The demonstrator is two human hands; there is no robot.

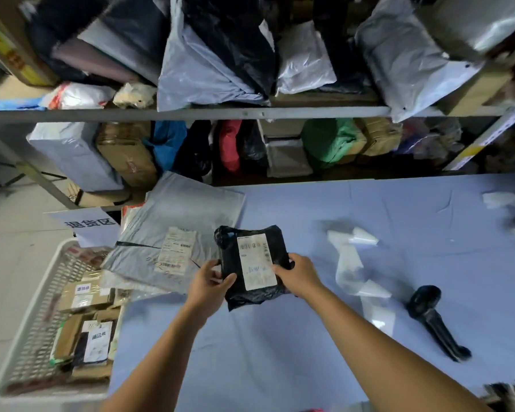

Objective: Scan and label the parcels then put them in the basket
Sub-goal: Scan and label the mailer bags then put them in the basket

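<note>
A small black plastic parcel (234, 257) with a white shipping label (255, 261) is held just above the blue table. My left hand (210, 281) grips its left edge with the thumb on top. My right hand (298, 273) grips its right edge beside the label. A large grey parcel (179, 221) with its own label lies flat to the left, hanging over the table edge. The black handheld scanner (434, 319) lies on the table at the right. The white mesh basket (42, 310) stands on the floor at the left with several labelled boxes inside.
A strip of white label backing (354, 269) lies between the parcel and the scanner. Metal shelves (191, 113) packed with parcels rise behind the table. A paper sign (87, 224) hangs at the table's left corner. Crumpled white wrapping (506, 200) sits at the far right.
</note>
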